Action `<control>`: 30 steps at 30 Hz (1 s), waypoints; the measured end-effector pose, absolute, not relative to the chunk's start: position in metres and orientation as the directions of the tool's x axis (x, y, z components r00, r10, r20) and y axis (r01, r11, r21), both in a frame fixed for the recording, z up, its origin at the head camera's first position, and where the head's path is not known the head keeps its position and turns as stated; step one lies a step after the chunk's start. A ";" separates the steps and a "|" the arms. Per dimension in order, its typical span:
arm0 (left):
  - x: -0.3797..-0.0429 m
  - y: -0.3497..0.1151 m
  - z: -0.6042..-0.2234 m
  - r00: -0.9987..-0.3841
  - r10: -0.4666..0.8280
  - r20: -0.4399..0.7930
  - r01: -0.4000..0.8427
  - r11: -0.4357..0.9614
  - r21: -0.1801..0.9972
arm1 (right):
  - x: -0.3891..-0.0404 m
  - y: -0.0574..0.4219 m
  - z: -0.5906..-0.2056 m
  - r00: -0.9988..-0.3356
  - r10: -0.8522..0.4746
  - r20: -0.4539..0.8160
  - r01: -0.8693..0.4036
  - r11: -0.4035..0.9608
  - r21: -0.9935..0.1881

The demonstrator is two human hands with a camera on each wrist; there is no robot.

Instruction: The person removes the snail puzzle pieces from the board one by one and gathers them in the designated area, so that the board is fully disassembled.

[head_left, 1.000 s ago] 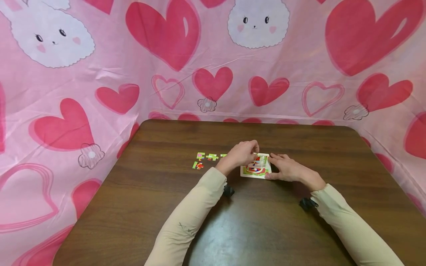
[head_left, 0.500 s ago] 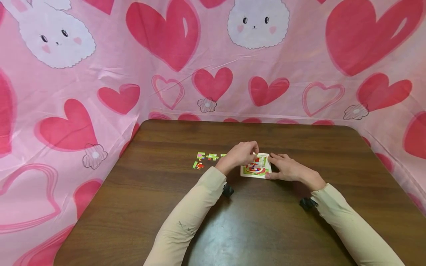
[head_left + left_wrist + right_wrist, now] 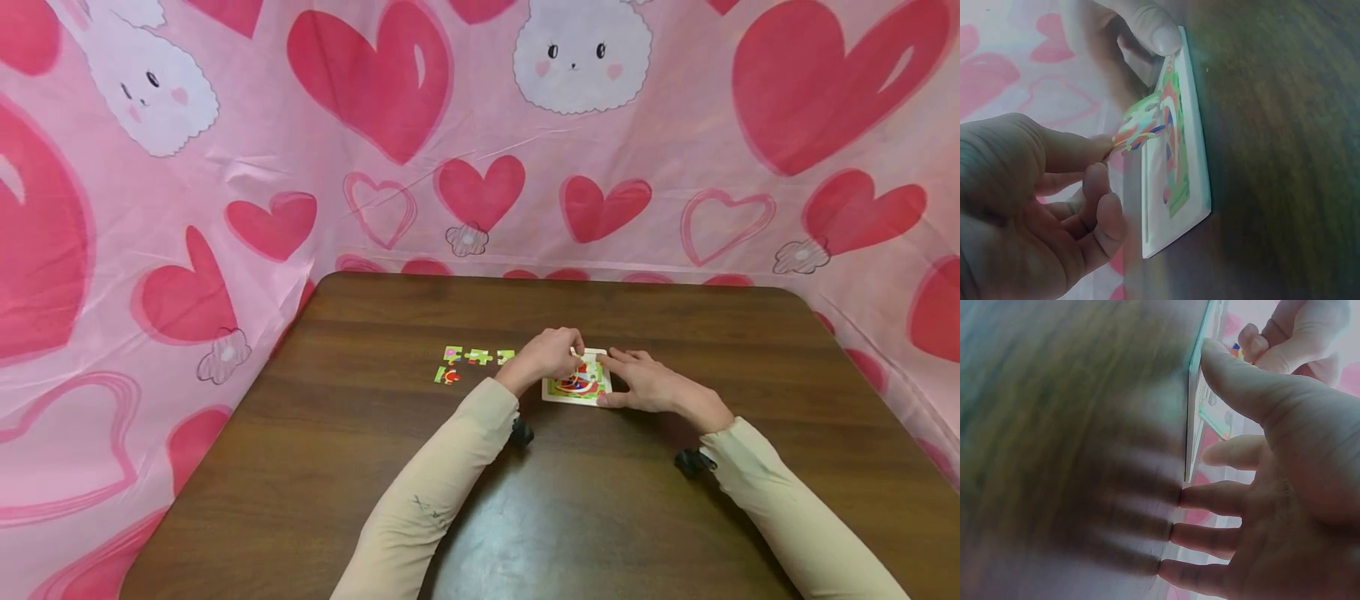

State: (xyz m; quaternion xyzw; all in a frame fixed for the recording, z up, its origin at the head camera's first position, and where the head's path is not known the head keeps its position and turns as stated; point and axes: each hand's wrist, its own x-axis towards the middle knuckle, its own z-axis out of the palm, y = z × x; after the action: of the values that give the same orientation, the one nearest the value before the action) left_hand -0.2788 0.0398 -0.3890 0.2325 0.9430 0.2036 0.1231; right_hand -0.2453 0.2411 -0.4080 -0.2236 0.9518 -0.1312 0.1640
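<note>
In the head view my left hand (image 3: 549,353) is over the left side of a small jigsaw board (image 3: 562,400) with a pale frame. Its thumb and fingertips pinch a colourful puzzle piece (image 3: 1137,129), which slants up from the board with its far edge at the picture, as the left wrist view shows. My right hand (image 3: 647,382) steadies the board's right side, its thumb on the frame near the front corner. The right wrist view shows its other fingers fairly straight, several tips on the table beside the board (image 3: 1194,406). Part of the picture is hidden by my left hand.
Left of the board lie several loose puzzle pieces, among them a green one (image 3: 477,357) and a red and green one (image 3: 447,376). The brown wooden table (image 3: 360,433) ends at a pink cloth (image 3: 420,217) printed with hearts.
My left hand has shifted slightly right with the pinched puzzle piece, uncovering more of a loose piece. My right hand stays at the board's edge. The head view has tilted a little.
</note>
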 end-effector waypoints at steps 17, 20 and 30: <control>-0.277 0.037 -0.384 -0.861 0.497 -0.107 0.411 0.804 0.429 | -0.245 0.242 -0.407 -0.841 -0.483 -0.243 -0.405 0.861 -0.307; -0.277 0.033 -0.383 -0.860 0.503 -0.086 0.424 0.797 0.429 | -0.245 0.243 -0.408 -0.842 -0.483 -0.239 -0.405 0.859 -0.313; -0.278 0.014 -0.373 -0.855 0.513 -0.074 0.426 0.776 0.464 | -0.246 0.241 -0.409 -0.842 -0.476 -0.254 -0.392 0.863 -0.317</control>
State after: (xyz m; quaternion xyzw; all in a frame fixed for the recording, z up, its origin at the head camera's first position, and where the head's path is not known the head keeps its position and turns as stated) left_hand -0.2781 0.0135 -0.3728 0.2506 0.9373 0.2212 0.0984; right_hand -0.2458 0.2413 -0.4091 -0.2282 0.9512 -0.1275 0.1640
